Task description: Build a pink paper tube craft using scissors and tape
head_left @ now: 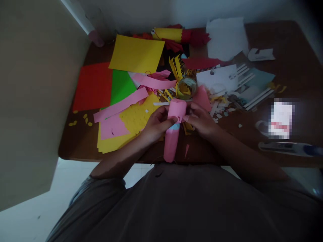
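Note:
A pink paper tube with a light blue band showing near its middle stands out over the table's front edge, its lower end close to my shirt. My left hand grips it from the left, thumb pressed on the pink paper just above the band. From the right, my right hand holds the same tube, its thumb at the paper's edge and its fingers behind. The fingers at the back are partly hidden. Just beyond the tube sits a round roll of clear tape.
Yellow, red and green paper sheets lie at left, with pink strips. A yellow-and-red paper fish rests at the back. White scraps spread to the right, near a blue-and-white cutter-like tool.

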The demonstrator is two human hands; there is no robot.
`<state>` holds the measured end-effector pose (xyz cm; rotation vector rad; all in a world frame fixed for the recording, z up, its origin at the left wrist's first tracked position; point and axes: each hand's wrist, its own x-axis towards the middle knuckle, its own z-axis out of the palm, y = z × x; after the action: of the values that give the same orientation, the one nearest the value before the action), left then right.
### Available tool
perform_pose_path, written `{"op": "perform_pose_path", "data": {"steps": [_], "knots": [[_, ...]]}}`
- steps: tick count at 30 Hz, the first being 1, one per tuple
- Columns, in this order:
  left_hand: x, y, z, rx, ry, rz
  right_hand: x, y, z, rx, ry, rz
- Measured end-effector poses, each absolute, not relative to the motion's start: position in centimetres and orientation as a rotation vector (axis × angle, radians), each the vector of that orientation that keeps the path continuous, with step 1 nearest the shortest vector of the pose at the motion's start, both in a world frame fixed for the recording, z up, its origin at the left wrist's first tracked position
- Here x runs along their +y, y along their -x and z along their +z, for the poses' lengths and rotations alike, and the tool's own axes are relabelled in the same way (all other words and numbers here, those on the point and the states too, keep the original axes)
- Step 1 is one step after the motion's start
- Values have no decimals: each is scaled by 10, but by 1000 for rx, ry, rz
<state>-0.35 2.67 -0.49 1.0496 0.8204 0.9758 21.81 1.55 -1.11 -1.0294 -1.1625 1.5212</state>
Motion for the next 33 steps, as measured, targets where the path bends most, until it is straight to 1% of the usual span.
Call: {"op": "perform_pose_path", "data": {"steps": [10,15,21,24,29,33], "knots": [[27,4,-8,824,-1058,962,14,-214,-1,-1093,1038,1557],[27,3,-5,874,-1072,981,17,-215,-4,-1069,1085,1566],[26,2,-1,1014,-1147,999,13,-220,-11,-1277,1223,1451],[26,1,1,1086,-1173,986,10,-219,-8,-1330,1248,1450],[25,-2,3,1172,-1213,970,7,-214,1,-1463,1310,1307],[22,-4,-1,1194,-1291,1000,5,-212,0,-1488,1304,1335]]}}
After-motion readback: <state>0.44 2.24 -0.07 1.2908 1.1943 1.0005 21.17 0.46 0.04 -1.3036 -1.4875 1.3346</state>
